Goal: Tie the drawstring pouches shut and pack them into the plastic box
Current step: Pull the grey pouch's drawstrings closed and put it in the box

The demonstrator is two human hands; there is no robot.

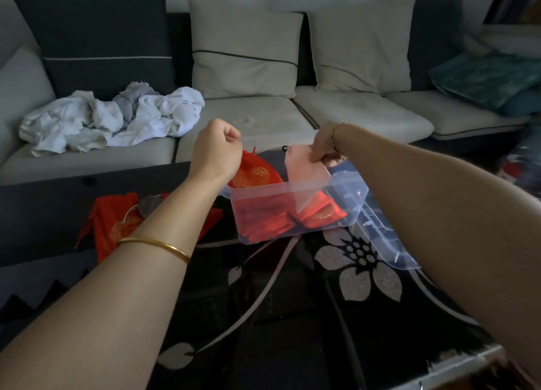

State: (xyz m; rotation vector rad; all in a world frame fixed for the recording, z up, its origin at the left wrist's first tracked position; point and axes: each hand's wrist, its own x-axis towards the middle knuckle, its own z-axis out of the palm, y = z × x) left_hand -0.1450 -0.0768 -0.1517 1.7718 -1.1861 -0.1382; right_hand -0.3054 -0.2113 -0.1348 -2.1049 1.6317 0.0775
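Two bare forearms reach in from the near edge. The left forearm [117,272] wears a gold bangle [155,244], and the right forearm [439,214] comes in from 4 o'clock.

The left hand [215,152] is curled into a loose fist, its fingertips pinching a thin drawstring. A red pouch [256,174] with gold embroidery hangs from the drawstring, just at 5 o'clock of the hand and over the far left corner of the plastic box [281,186].

The right hand [323,145] has a thin bracelet [335,135] at the wrist. Its fingers are bent down and nip the top edge of a pink flat piece [304,167]. Whether this is a pouch or a card I cannot tell. It stands tilted in the box, with its lower part behind the clear wall.

The box sits at the middle of the dark floral table [292,301]. Several packed red pouches [272,214] lie on its floor. Its clear lid [386,237] lies touching the box at 4 o'clock.

At 9 o'clock of the box, partly under the left forearm, loose red pouches [117,222] lie in a heap on the table.

Past the table, at 12 o'clock, stands a pale sofa [351,111]. There is crumpled white laundry [117,120] on its left seat and a teal cushion [483,79] at its right end.
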